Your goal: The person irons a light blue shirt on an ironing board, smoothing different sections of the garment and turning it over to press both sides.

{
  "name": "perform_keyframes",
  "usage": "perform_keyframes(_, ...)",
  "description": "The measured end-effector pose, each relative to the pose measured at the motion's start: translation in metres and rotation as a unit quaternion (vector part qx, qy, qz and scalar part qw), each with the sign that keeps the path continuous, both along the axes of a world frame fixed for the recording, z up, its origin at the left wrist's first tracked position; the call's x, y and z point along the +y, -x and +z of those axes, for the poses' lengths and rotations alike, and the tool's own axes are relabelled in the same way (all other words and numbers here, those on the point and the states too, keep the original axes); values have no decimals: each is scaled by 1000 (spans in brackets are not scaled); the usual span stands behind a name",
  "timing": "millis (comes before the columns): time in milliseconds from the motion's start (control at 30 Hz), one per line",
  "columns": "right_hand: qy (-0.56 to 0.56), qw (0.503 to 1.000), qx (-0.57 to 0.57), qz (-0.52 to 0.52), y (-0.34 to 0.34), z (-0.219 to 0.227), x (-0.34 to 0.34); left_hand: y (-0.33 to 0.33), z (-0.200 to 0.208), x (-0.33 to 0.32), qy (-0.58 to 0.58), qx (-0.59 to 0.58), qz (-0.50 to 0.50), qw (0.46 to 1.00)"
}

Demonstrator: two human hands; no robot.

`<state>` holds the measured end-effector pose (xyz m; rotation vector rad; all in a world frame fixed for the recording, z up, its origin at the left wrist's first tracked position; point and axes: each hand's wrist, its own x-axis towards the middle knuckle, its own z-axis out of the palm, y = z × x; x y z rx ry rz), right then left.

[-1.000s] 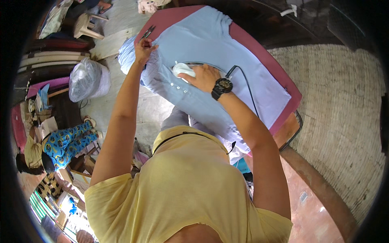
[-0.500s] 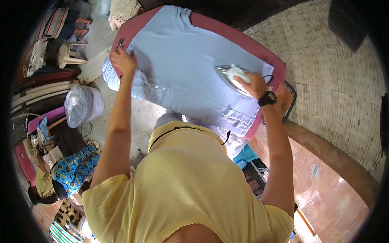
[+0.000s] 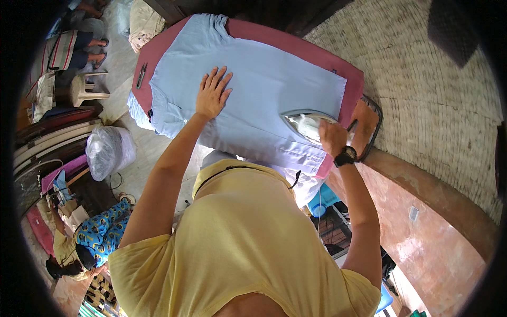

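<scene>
A light blue shirt [image 3: 253,74] lies spread over a maroon ironing board [image 3: 296,42], its buttoned edge and hem toward me. My right hand [image 3: 332,138] grips the handle of a white iron [image 3: 308,127], whose soleplate rests on the shirt near the hem at the right. My left hand [image 3: 212,95] lies flat on the cloth with fingers spread, left of the middle. A small pair of thread snips [image 3: 141,75] sits on the board's far left end. The handle of the iron is mostly hidden by my fingers.
Left of the board, a plastic-wrapped bundle [image 3: 108,153] stands on the floor near a cream plastic stool [image 3: 84,89]. A person in blue patterned trousers [image 3: 100,227] is at lower left. A metal frame [image 3: 376,127] juts out at the board's right end.
My left hand has moved right, from the board's left edge onto the shirt. The iron has shifted nearer to me, toward the hem. The shirt's near part lies differently.
</scene>
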<state>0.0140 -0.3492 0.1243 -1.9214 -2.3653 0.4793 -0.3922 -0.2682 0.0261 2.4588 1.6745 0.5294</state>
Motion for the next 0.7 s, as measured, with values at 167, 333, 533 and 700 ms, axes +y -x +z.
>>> perform_keyframes(167, -25, 999, 21, -19, 33, 0, 4, -3, -1, -1, 0, -3, 0, 1000)
perform_keyframes(333, 22, 999, -15, -26, -7, -15, -7, -3, 3, -1, 5, 10, -1, 1000)
perform_keyframes(533, 19, 995, -60, 76, 29, -5, 3, -3, 1, -2, 4, 20, 5, 1000)
perform_keyframes(700, 21, 1000, 17, 11, 107, -2, 16, -4, 0, 1, 2, 8, -3, 1000)
